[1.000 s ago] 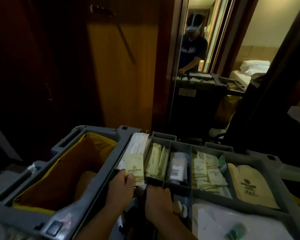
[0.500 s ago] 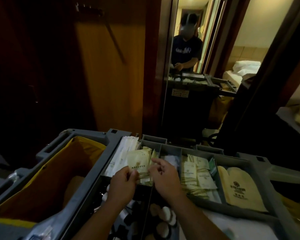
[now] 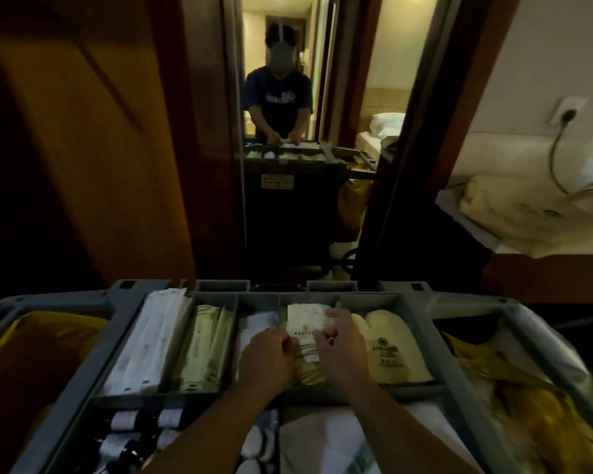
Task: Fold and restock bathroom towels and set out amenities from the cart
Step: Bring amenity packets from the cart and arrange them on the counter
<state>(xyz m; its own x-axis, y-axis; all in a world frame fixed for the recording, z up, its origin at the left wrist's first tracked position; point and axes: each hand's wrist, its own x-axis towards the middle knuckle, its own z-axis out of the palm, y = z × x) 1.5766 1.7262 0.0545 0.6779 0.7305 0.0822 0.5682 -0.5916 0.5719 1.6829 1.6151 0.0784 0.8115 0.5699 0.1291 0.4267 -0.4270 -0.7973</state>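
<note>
Left hand (image 3: 267, 359): fingers curled, pinching the packet's low edge.
Right hand (image 3: 343, 347): pinching the packet's right side.
Packet (image 3: 304, 319): paper, so likely light and bendy. It is over the middle box of the cart tray (image 3: 374, 297). Best held by its edges.
3 o'clock: tan slippers (image 3: 391, 350), just beside.
9 o'clock: long white packs (image 3: 151, 340).
12 o'clock: mirror (image 3: 288, 217).
In the way: nothing I can see.

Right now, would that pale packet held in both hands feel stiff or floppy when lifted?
Probably fairly stiff: the packet stands flat above the left hand and right hand without drooping. Likely light, since both hands merely pinch its edges. It looks like thin paper, so it may crease easily.
</note>
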